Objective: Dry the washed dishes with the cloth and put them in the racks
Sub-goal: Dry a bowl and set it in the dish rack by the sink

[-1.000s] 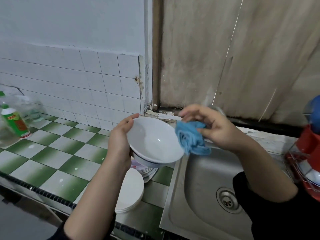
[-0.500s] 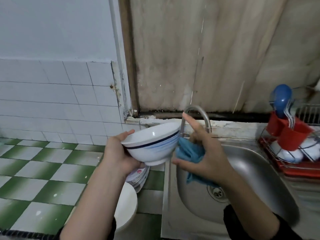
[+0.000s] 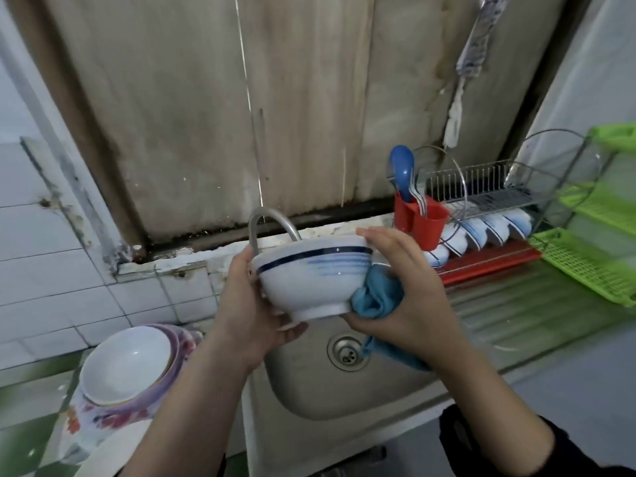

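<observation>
A white bowl with blue stripes (image 3: 311, 280) is held upright above the steel sink (image 3: 344, 394). My left hand (image 3: 251, 304) grips its left side and foot. My right hand (image 3: 409, 297) holds the blue cloth (image 3: 377, 297) bunched against the bowl's right outer wall, fingers reaching up to the rim. At the right stands the wire dish rack (image 3: 488, 215) on a red tray, with several white bowls leaning in its lower tier.
A stack of washed bowls and plates (image 3: 127, 373) sits on the green checked counter at the lower left. The curved tap (image 3: 272, 222) rises behind the bowl. A red cutlery cup (image 3: 421, 222) with a blue ladle hangs on the rack. Green plastic shelves (image 3: 592, 270) stand at far right.
The view has swung right and down, bringing the rack and green shelves in. The bowl has turned level and the cloth now presses its right outer side.
</observation>
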The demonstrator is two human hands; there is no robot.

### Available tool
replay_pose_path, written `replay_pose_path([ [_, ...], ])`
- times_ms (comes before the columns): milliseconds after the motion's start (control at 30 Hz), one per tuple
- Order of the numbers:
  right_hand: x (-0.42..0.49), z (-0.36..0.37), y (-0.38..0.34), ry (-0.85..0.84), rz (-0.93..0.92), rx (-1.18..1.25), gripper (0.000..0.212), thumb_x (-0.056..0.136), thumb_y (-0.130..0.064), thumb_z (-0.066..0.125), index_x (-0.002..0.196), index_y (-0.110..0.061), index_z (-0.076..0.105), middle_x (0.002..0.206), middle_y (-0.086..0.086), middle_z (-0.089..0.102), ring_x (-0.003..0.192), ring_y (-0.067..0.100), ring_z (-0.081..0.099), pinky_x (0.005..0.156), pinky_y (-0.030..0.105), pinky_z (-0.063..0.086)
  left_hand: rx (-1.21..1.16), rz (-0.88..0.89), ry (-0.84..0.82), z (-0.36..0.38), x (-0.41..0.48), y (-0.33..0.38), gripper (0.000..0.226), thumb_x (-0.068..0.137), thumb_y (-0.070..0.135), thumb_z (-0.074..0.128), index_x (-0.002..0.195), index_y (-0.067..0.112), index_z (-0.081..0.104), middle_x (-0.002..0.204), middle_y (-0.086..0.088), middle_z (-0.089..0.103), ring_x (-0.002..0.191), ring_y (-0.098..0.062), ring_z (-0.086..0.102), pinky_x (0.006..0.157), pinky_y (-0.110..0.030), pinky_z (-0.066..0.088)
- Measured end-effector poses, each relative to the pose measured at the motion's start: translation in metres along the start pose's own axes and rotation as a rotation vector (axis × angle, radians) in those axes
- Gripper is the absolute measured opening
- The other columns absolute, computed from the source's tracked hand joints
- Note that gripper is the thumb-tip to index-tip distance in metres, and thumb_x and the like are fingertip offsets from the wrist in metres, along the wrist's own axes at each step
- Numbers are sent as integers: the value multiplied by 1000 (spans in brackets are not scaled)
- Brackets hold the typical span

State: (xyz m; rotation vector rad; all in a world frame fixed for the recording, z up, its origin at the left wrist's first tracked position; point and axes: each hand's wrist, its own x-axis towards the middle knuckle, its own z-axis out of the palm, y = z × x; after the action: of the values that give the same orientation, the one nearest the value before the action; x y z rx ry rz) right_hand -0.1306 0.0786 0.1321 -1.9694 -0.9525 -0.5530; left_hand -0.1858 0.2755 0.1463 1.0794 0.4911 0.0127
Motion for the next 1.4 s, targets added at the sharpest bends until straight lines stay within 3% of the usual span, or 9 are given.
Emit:
replay_pose_path([
  [67, -5, -19, 12, 47, 69, 46, 84, 60, -35, 80, 137, -18, 50, 131, -5, 52, 123, 8, 51, 97, 34, 50, 112, 46, 17, 24, 3, -10, 57, 87, 69, 36, 104, 23, 64, 90, -6, 63, 77, -25, 58, 71, -36, 47],
  [233, -22, -72, 43, 146, 274, 107, 80, 61, -25, 92, 130, -35, 52, 119, -16, 58, 112, -2, 56, 88, 15, 49, 143, 298, -105, 91, 12, -41, 52, 81, 60, 62, 120, 27, 65, 116, 2, 70, 110, -19, 64, 99, -44, 48],
  [433, -39, -154, 100, 304, 533, 323, 67, 52, -40, 89, 113, -39, 62, 92, -27, 69, 87, -6, 66, 74, 12, 52, 367, 452, -265, 187, 23, -79, 70, 64, 45, 72, 130, 27, 55, 114, 2, 70, 102, -13, 67, 78, -26, 58],
  [567, -55, -213, 138, 234, 491, 120, 98, 44, -62, 78, 135, -36, 55, 112, -34, 59, 102, -14, 59, 89, 11, 47, 338, 447, -233, 252, 33, -109, 59, 62, 45, 71, 118, 25, 63, 103, 1, 73, 91, -10, 70, 67, -18, 56],
  [733, -80, -271, 183, 27, 369, -84, 112, 53, -47, 91, 144, -50, 25, 146, -32, 35, 134, -12, 34, 108, 23, 40, 275, 375, -160, 319, 47, -139, 47, 58, 47, 73, 99, 23, 70, 90, 3, 75, 79, -11, 72, 66, -27, 59],
  [900, -100, -302, 214, 56, 305, -365, 104, 63, -72, 69, 146, -59, 7, 161, -21, 15, 132, -12, 22, 95, 38, 50, 308, 374, -120, 370, 60, -164, 30, 55, 46, 84, 73, 24, 73, 76, 4, 75, 82, -21, 72, 68, -34, 61],
  [1000, -111, -313, 239, 126, 309, -401, 102, 64, -76, 62, 148, -55, 10, 158, -16, 28, 127, -5, 37, 90, 37, 54, 403, 404, -150, 390, 78, -180, 71, 43, 68, 83, 99, 25, 75, 101, -2, 74, 97, -26, 70, 85, -49, 57],
  [1100, -121, -318, 270, 176, 374, -350, 102, 64, -69, 71, 150, -41, 25, 153, -9, 40, 130, -4, 39, 95, 28, 48, 693, 517, -218, 407, 104, -196, 121, 38, 88, 69, 145, 38, 40, 134, 6, 54, 120, -15, 55, 96, -43, 52],
  [1400, -143, -314, 376, 99, 708, -216, 110, 62, -79, 66, 153, -37, 22, 152, -12, 41, 135, 10, 45, 106, 39, 45, 1078, 562, -566, 464, 202, -232, 108, 33, 78, 81, 130, 56, 37, 134, 10, 49, 126, -7, 45, 106, -36, 42],
])
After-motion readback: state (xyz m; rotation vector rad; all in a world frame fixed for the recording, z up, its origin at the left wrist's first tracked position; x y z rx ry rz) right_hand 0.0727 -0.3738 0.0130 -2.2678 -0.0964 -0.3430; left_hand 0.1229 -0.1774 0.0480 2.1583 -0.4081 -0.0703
